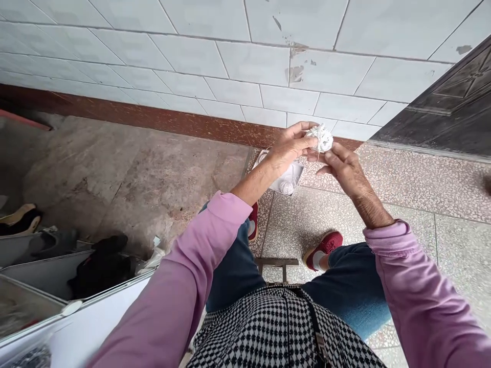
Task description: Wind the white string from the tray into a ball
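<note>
A small round white piece of yarn work (321, 138), bumpy and looking crocheted, is held up in front of the wall. My left hand (293, 145) closes on its left side, thumb across the front and fingers behind. At its lower right edge, the thumb and forefinger of my right hand (345, 166) pinch close together against it; whether a thin tool lies between them is hidden. Below my hands, a shallow white box (278, 185) on the floor contains a ball of white yarn (287, 187), with loose strands around it.
A tiled wall (238, 94) rises just ahead, with a dark door (456, 107) at right. Lower left stands a white-edged rack (95, 301) holding dark items and shoes. My red shoes (326, 245) rest on the speckled floor, beside a small stool's edge (278, 261).
</note>
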### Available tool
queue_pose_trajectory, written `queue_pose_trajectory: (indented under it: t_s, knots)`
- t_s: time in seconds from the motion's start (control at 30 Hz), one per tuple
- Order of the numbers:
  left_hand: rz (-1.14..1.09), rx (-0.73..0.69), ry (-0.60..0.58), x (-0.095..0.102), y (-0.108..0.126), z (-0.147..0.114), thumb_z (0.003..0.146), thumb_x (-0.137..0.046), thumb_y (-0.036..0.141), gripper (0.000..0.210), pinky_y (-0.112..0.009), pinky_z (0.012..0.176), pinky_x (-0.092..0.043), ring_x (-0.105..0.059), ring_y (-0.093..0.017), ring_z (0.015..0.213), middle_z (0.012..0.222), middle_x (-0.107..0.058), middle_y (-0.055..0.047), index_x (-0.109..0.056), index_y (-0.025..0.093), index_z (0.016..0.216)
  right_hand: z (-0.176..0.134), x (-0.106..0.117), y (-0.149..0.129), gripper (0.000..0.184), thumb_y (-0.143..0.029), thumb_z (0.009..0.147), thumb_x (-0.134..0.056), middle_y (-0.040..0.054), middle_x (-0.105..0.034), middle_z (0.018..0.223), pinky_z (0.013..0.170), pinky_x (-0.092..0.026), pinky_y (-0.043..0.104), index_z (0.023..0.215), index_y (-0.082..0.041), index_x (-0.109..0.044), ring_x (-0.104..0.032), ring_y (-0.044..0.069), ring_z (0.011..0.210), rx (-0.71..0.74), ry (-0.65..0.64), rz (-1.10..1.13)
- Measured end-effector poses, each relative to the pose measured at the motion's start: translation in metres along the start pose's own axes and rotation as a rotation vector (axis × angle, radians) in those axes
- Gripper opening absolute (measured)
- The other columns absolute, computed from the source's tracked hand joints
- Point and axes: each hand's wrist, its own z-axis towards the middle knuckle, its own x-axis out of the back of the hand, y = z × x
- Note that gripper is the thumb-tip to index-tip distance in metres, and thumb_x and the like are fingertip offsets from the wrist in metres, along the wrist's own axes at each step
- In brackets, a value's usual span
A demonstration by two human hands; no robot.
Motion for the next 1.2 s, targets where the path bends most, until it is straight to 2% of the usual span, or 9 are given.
queue_pose_trajectory:
  t_s: [0.17,0.3,0.47,0.57,0.73,0.83,0.9,1.07,1.2]
  knots:
    - [0.075,-0.037,0.044,0.000,-0.001,0.006,0.089,-0.078,0.020,0.035,-0.032,0.092,-0.063,-0.075,-0.017,0.099,0.112,-0.078,-0.006,-0.071,0.018,0.124,-0.020,-0.006,-0.007,0.046,-0.069,0.103,-0.069,-0.0001,-0.060,0.068,0.049,-0.043,0.025,0.103,-0.024,-0.077,-0.053,0.014,0.060,0.055,0.006,-0.114]
    - [0.248,-0.147,0.092,0.004,-0.003,0.009,0.081,-0.076,0.012,0.035,-0.031,0.084,-0.061,-0.073,-0.016,0.094,0.111,-0.079,-0.007,-0.073,0.015,0.116,-0.037,-0.002,-0.022,0.047,-0.067,0.100,-0.075,-0.0021,-0.054,0.065,0.052,-0.038,0.026,0.085,-0.023,-0.071,-0.044,0.012,0.058,0.122,-0.128,-0.202]
    - [0.290,-0.016,-0.294,-0.004,-0.008,-0.004,0.073,-0.082,0.015,0.035,-0.034,0.081,-0.060,-0.072,-0.017,0.086,0.102,-0.078,-0.008,-0.077,0.013,0.108,-0.031,0.025,-0.020,0.053,-0.068,0.100,-0.074,-0.0020,-0.047,0.064,0.053,-0.033,0.029,0.074,-0.023,-0.062,-0.039,0.013,0.058,0.197,0.180,-0.269]
    - [0.110,0.092,-0.425,-0.012,-0.008,-0.012,0.073,-0.084,0.021,0.037,-0.035,0.084,-0.059,-0.071,-0.017,0.088,0.099,-0.077,-0.007,-0.076,0.014,0.108,-0.021,0.037,-0.001,0.061,-0.075,0.099,-0.069,-0.0019,-0.045,0.062,0.054,-0.032,0.031,0.069,-0.024,-0.055,-0.038,0.014,0.058,0.177,0.235,-0.321]
    - [-0.085,0.084,-0.227,-0.015,-0.008,-0.009,0.072,-0.084,0.027,0.039,-0.034,0.082,-0.057,-0.067,-0.016,0.089,0.100,-0.071,-0.005,-0.063,0.019,0.103,-0.022,0.018,0.016,0.065,-0.081,0.101,-0.057,-0.0008,-0.053,0.062,0.056,-0.037,0.031,0.074,-0.022,-0.060,-0.044,0.014,0.056,0.059,-0.056,-0.406]
    - [0.073,-0.030,-0.054,-0.009,-0.009,-0.001,0.066,-0.081,0.020,0.038,-0.030,0.077,-0.052,-0.061,-0.013,0.083,0.092,-0.066,-0.001,-0.057,0.020,0.095,-0.032,0.003,0.003,0.060,-0.075,0.106,-0.054,-0.0007,-0.057,0.064,0.058,-0.040,0.031,0.081,-0.022,-0.065,-0.049,0.014,0.057,0.050,-0.254,-0.384]
    - [0.222,-0.101,-0.003,-0.005,-0.009,0.001,0.063,-0.078,0.014,0.038,-0.028,0.071,-0.047,-0.055,-0.011,0.076,0.085,-0.061,0.002,-0.054,0.021,0.091,-0.035,0.003,-0.009,0.057,-0.073,0.106,-0.057,-0.0020,-0.055,0.064,0.056,-0.040,0.030,0.083,-0.023,-0.066,-0.048,0.013,0.057,0.068,-0.232,-0.310]
    - [0.282,-0.084,-0.331,-0.005,-0.006,-0.006,0.068,-0.081,0.021,0.041,-0.031,0.075,-0.048,-0.063,-0.015,0.084,0.101,-0.072,-0.003,-0.065,0.020,0.106,-0.025,0.030,-0.012,0.057,-0.074,0.099,-0.071,-0.0030,-0.047,0.061,0.054,-0.034,0.030,0.074,-0.024,-0.061,-0.039,0.013,0.056,0.159,0.150,-0.295]
    - [0.111,0.018,-0.452,-0.010,-0.002,-0.011,0.073,-0.085,0.031,0.045,-0.031,0.077,-0.051,-0.065,-0.016,0.090,0.106,-0.072,-0.006,-0.069,0.020,0.113,-0.017,0.036,0.010,0.066,-0.083,0.096,-0.065,-0.0018,-0.050,0.060,0.053,-0.034,0.030,0.068,-0.024,-0.055,-0.041,0.013,0.055,0.104,0.134,-0.322]
